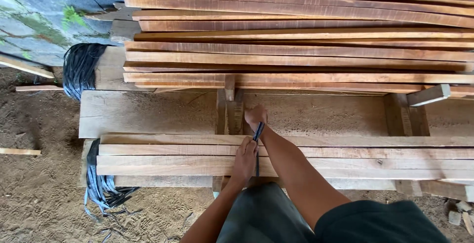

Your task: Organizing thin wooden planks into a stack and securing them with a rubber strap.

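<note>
My left hand (245, 158) is closed on the near end of a dark strap (257, 139) lying across 4 near planks (163, 160), and just beyond, my right hand (256, 116) pinches its far end. It looks thin, limp and slick, so I'd grip it close to the wood. Farther off sits a tall board stack (296, 35), with a black strap bundle (79, 67) at far left.

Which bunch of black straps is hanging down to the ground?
The lower bunch, draped off the near planks' left end; the other bunch sits higher.
</note>
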